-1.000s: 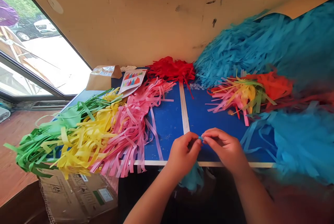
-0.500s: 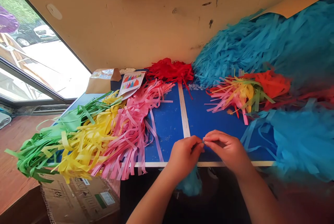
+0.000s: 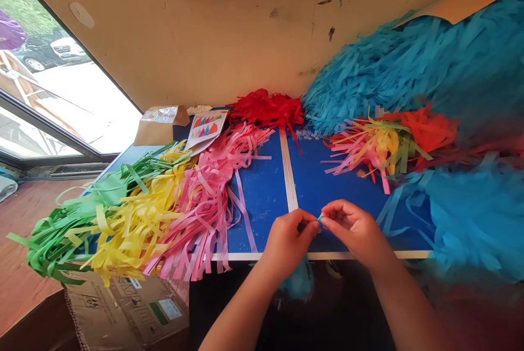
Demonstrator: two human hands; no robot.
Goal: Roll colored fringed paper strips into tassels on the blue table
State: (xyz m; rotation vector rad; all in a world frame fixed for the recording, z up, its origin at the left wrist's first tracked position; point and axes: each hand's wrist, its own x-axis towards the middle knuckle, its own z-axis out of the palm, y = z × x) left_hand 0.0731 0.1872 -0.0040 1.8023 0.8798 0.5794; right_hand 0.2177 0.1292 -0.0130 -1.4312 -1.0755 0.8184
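My left hand (image 3: 289,242) and my right hand (image 3: 354,229) meet over the front edge of the blue table (image 3: 266,192). Both pinch the thin twisted top of a blue paper tassel (image 3: 298,281), whose fringe hangs below my left hand, under the table's edge. Only a small blue tip shows between my fingertips. The fingers of both hands are curled closed around it.
Green (image 3: 77,214), yellow (image 3: 135,214) and pink fringed paper (image 3: 204,198) lies at the left. Red strips (image 3: 268,108) and a mixed-colour bundle (image 3: 380,146) lie farther back. Large blue paper heaps (image 3: 470,220) fill the right. A cardboard box (image 3: 123,307) sits below left.
My hands have stayed together on the tassel's top, with small finger shifts. The view has moved slightly.
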